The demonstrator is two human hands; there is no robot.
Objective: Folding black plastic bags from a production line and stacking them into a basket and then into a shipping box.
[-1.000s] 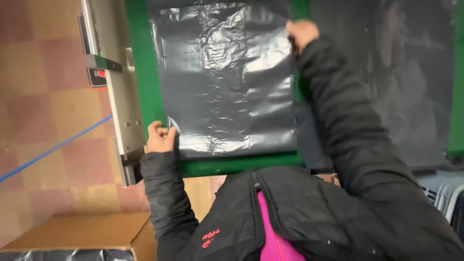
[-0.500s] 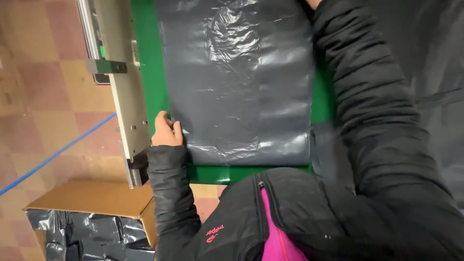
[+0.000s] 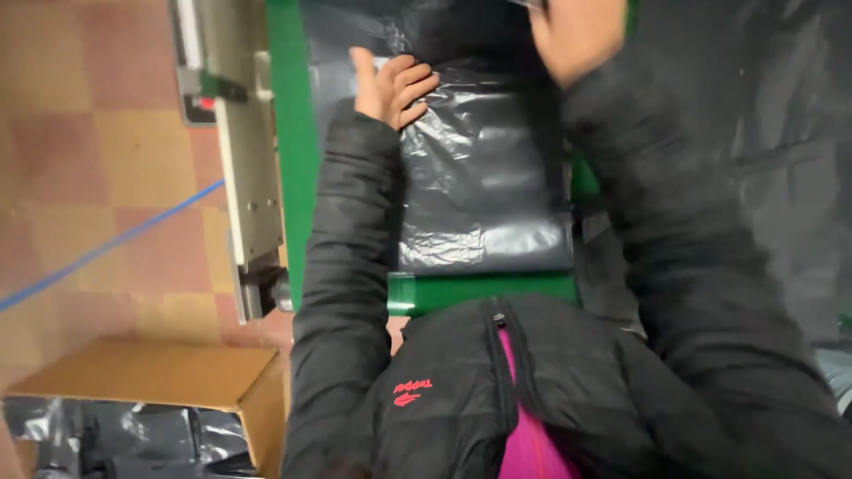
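A black plastic bag [image 3: 479, 204] lies flat on a green surface [image 3: 288, 133]. My left hand [image 3: 390, 84] rests palm-down on the bag's far left part, fingers spread a little, with nothing gripped in it. My right hand [image 3: 577, 35] is at the top edge of the view over the bag's far right side. It is blurred, so its grip cannot be made out. Both arms are in black jacket sleeves, and the sleeves hide parts of the bag.
A grey metal frame [image 3: 248, 186] runs along the green surface's left side. A cardboard box [image 3: 151, 377] holding black bags [image 3: 133, 435] stands on the tiled floor at lower left. A blue tape line [image 3: 106, 248] crosses the floor. More black plastic sheeting [image 3: 763, 133] lies to the right.
My left hand has moved from the bag's near left corner up to its far part. My right hand has come nearer the view's centre top. The view has shifted.
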